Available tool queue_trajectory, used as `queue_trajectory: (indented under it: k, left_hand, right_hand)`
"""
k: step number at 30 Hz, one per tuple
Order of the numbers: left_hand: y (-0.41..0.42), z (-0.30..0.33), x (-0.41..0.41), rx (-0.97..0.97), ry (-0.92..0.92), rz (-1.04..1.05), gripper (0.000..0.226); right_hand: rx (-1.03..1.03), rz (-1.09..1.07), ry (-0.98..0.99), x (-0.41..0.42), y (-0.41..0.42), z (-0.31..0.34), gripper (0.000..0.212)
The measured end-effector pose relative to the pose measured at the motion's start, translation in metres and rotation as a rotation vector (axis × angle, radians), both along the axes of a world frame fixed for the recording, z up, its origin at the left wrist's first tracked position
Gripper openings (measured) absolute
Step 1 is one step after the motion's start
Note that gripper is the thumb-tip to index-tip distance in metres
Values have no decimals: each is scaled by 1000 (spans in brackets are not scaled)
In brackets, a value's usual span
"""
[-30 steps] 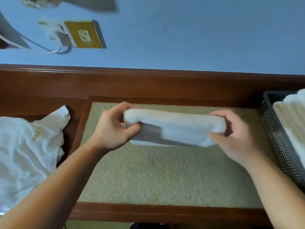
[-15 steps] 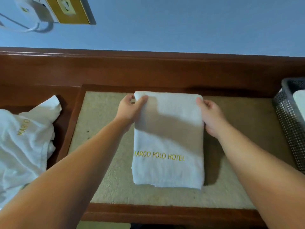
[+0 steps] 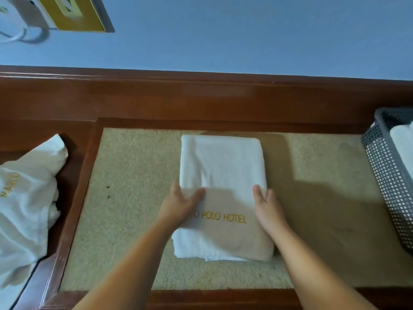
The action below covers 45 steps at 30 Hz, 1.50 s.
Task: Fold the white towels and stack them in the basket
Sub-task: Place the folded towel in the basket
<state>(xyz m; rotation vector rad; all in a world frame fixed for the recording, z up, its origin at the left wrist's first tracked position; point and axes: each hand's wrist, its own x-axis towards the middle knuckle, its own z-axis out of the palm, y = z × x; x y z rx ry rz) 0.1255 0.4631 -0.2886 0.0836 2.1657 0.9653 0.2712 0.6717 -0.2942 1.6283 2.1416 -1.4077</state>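
At frame centre on the table (image 3: 134,220) lies the towel (image 3: 221,166), the left hand (image 3: 181,206) and right hand (image 3: 267,209) resting flat with straight fingers on its side edges, gripping nothing; press evenly outward before lifting toward the basket (image 3: 386,173) at right.

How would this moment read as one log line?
step: smoothing fold | left hand, right hand: flat on folded towel | basket: right
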Motion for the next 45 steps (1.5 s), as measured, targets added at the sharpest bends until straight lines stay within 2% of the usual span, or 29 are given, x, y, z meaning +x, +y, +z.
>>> queue_trajectory:
  k: [2, 5, 9, 13, 16, 21, 25, 28, 30, 32, 33, 35, 37, 39, 42, 45]
  left_hand:
    - [-7, 6, 19, 44, 24, 11, 48]
    - [-10, 22, 39, 92, 46, 16, 33]
    - [1, 53, 59, 128, 162, 28, 30]
    - [34, 103, 80, 224, 221, 42, 29]
    - [82, 146, 108, 330, 245, 38, 34]
    - [193, 226, 177, 603, 298, 7, 29]
    - [291, 280, 239, 850, 233, -33, 25]
    - [358, 296, 279, 949, 156, -74, 29]
    - [400, 289, 307, 945, 113, -126, 27]
    - [429, 264, 326, 859, 82, -178, 25]
    - [439, 251, 337, 782, 43, -218, 33]
    - [444, 227, 354, 584, -60, -313, 69]
    - [439, 210, 366, 467, -91, -374, 91]
    - [436, 203, 374, 474, -86, -379, 95]
    - [442, 205, 377, 498, -60, -371, 88]
    - [442, 220, 373, 425, -14, -392, 85]
  right_hand:
    - [4, -19, 1, 12, -10, 1, 48]
    - [23, -35, 22, 21, -15, 11, 41]
    - [89, -15, 77, 36, -9, 43, 35]
    - [184, -29, 133, 66, 21, 94, 41]
    - [284, -81, 172, 99, 68, 146, 51]
    - [486, -212, 295, 178, 167, 257, 24]
    - [734, -204, 274, 242, 260, 337, 18]
    - [807, -193, 210, 282, 329, 362, 20]
    - [813, -178, 119, 305, 374, 359, 26]
    - [745, -166, -3, 322, 408, 334, 40]
    - [675, -151, -80, 332, 421, 316, 49]
    - [500, -92, -204, 345, 430, 272, 60]
    - [439, -67, -305, 352, 426, 238, 62]
    - [518, -99, -317, 355, 424, 225, 58]
    - [612, -112, -272, 354, 430, 231, 56]
    - [688, -68, -395, 343, 433, 243, 57]
